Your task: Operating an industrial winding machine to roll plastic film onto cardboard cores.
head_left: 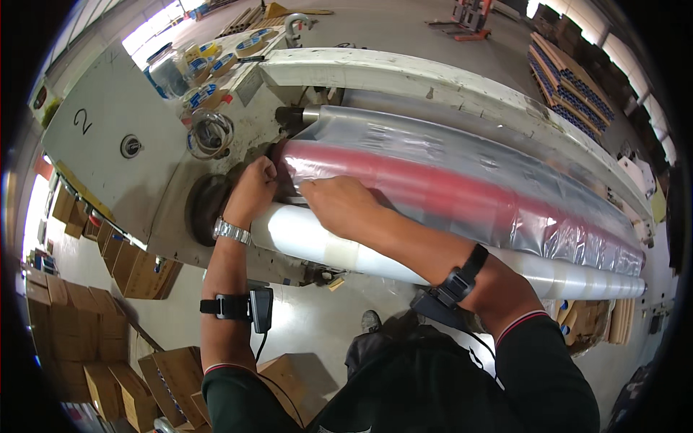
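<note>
Clear plastic film [433, 148] is draped, wrinkled and shiny, over a long red roller [447, 191] on a machine. A white roll [289, 231] lies along the near side of that roller. My left hand [253, 187], a metal watch on its wrist, is closed at the roller's left end, beside the machine's side plate. What its fingers hold, if anything, is hidden. Just to its right, my right hand [339, 206] is closed with its fingertips pinched at the film's left edge, above the white roll. Both forearms wear black straps with small devices.
A pale machine beam [433, 79] runs behind the rollers. Tape rolls [249, 47] and a clear jar [168, 72] sit on the machine's left top, near a coil of clear tape [210, 133]. Cardboard boxes [76, 321] stand at lower left. A pallet jack [465, 22] is far off.
</note>
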Available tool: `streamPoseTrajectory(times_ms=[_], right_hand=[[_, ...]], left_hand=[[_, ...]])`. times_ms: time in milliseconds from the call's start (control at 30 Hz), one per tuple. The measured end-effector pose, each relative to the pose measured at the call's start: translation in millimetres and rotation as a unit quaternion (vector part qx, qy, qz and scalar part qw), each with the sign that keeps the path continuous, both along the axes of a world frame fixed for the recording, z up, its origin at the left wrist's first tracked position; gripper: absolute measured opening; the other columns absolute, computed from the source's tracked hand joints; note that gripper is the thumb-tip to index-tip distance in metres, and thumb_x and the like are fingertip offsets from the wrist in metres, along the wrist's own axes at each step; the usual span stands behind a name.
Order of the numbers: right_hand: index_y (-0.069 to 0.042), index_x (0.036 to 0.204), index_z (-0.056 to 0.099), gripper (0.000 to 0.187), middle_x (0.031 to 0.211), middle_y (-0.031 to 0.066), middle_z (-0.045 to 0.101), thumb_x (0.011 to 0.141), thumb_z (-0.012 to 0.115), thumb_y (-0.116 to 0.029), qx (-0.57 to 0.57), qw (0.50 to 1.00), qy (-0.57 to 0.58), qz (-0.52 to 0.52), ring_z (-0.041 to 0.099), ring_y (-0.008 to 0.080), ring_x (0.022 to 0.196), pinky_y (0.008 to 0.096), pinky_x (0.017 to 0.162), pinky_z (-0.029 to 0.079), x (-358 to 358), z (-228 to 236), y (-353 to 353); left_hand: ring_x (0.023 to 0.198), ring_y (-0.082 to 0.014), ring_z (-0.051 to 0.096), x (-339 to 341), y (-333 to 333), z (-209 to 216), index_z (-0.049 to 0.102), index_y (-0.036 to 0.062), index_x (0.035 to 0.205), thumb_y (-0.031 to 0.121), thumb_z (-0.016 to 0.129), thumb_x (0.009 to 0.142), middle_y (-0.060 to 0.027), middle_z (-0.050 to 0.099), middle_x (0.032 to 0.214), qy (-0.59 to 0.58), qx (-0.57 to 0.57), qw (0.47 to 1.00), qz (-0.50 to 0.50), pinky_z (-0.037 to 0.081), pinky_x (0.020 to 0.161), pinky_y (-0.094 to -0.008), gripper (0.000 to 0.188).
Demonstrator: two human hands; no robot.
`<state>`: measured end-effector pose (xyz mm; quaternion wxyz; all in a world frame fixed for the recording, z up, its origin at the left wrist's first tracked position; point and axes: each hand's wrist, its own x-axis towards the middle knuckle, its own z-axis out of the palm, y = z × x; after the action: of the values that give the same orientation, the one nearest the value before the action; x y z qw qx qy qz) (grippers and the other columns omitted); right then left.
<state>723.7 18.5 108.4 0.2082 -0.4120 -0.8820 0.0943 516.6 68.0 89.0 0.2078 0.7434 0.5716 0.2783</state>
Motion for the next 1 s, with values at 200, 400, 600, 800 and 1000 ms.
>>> streamPoseTrajectory(times_ms=[200,400,600,800,1000], right_hand=[[-0.004,0.085,0.062,0.014,0.077,0.0181,0.065,0.08,0.052,-0.011,-0.002,0.996,-0.055,0.066,0.065,0.0348,0.076,0.0461,0.066,0.051,-20,-3,23],[-0.003,0.065,0.066,0.011,0.066,0.0165,0.065,0.07,0.058,-0.01,0.051,0.989,-0.126,0.064,0.065,0.0327,0.063,0.0446,0.059,0.05,87,-1,-13],[-0.009,0.086,0.059,0.01,0.074,0.0091,0.06,0.079,0.054,-0.015,0.051,0.976,-0.209,-0.019,0.063,0.0287,0.069,0.0403,0.062,0.05,362,15,-155],[-0.007,0.07,0.06,0.003,0.069,0.0111,0.062,0.07,0.059,-0.01,0.057,0.962,-0.256,-0.078,0.064,0.0278,0.066,0.04,0.057,0.05,527,25,-232],[-0.006,0.069,0.065,0.009,0.071,0.0131,0.064,0.071,0.058,-0.012,0.044,0.967,-0.243,-0.066,0.064,0.0304,0.069,0.042,0.059,0.049,662,25,-279]], left_hand=[[0.069,-0.0175,0.054,4,8,-6,0.051,-0.0019,0.083,-0.01,0.054,0.072,-0.0109,0.056,0.072,-0.084,-0.017,0.995,-0.06,0.044,0.064,-0.0313,0.013],[0.062,-0.007,0.044,-18,19,-24,0.045,0.0067,0.08,-0.015,0.047,0.074,0.0025,0.042,0.071,-0.248,-0.126,0.959,-0.058,0.038,0.051,-0.0243,0.023],[0.062,-0.0165,0.046,-7,19,-22,0.052,-0.0001,0.077,0.0,0.051,0.074,-0.0059,0.048,0.065,0.035,0.007,0.998,-0.051,0.042,0.06,-0.0325,0.003],[0.088,-0.0252,0.059,27,-40,0,0.059,-0.0003,0.106,0.02,0.053,0.091,-0.0139,0.063,0.098,0.108,0.262,0.942,0.179,0.046,0.082,-0.0358,0.026],[0.097,-0.0314,0.057,418,-232,-10,0.058,-0.0054,0.107,0.014,0.051,0.093,-0.0179,0.061,0.105,0.049,0.234,0.967,-0.092,0.043,0.09,-0.0391,0.025]])
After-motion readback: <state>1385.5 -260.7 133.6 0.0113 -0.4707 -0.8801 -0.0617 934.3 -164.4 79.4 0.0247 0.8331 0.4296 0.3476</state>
